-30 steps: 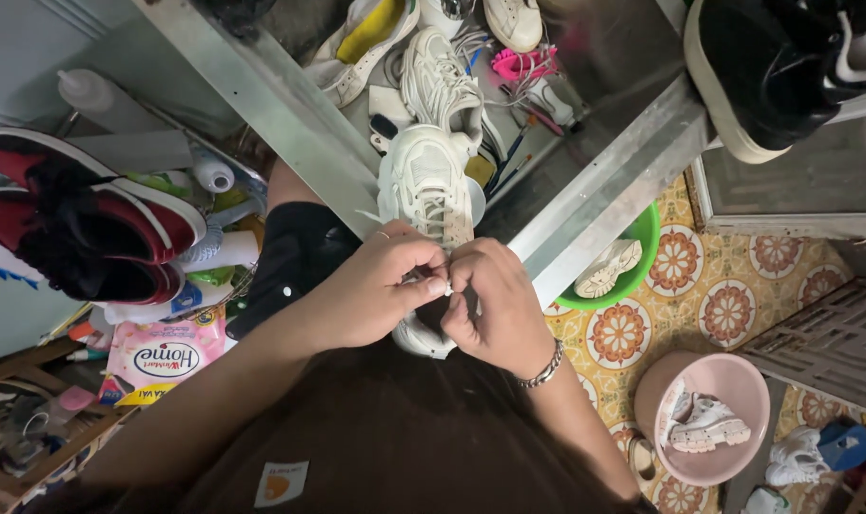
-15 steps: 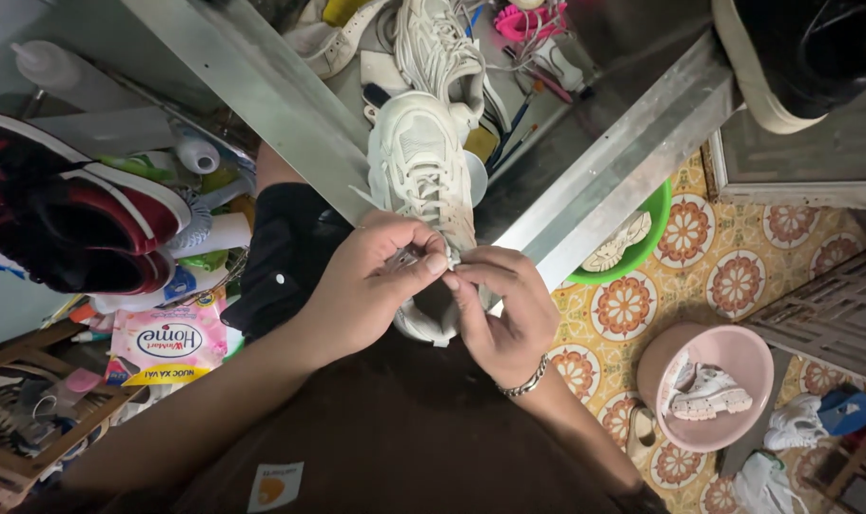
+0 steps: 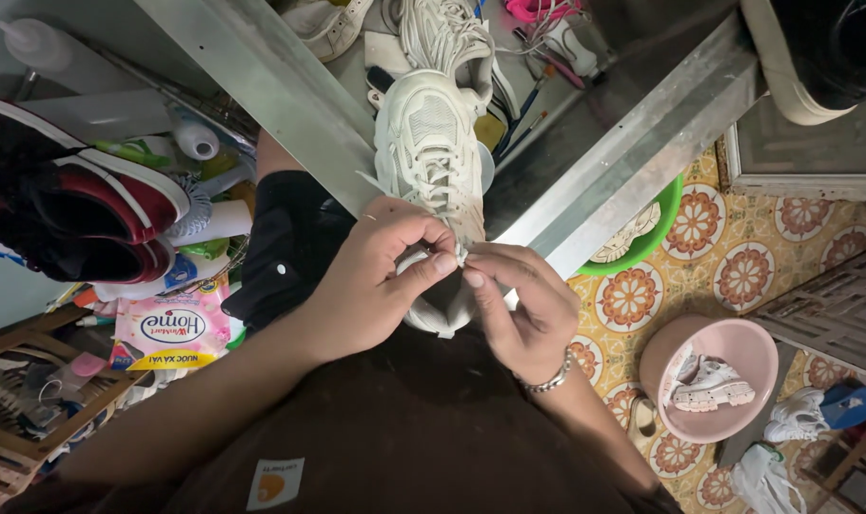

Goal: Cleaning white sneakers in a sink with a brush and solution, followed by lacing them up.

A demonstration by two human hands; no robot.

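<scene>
White and chunky, the sneaker [image 3: 431, 162] lies at the centre of the frame, toe toward the top, its heel end under both hands. The left hand [image 3: 376, 276] and the right hand [image 3: 514, 309] meet over its tongue, thumbs and forefingers pinched narrow on a lace end. At the lower right, a pink basin [image 3: 752, 347] holds 1 small white shoe [image 3: 709, 381], and red-and-black shoes [image 3: 71, 214] sit at the left.

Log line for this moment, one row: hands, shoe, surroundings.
left hand: pinching lace | right hand: pinching lace | white sneaker: toe away, on metal ledge | pink basin: small shoe inside, on tiled floor
</scene>
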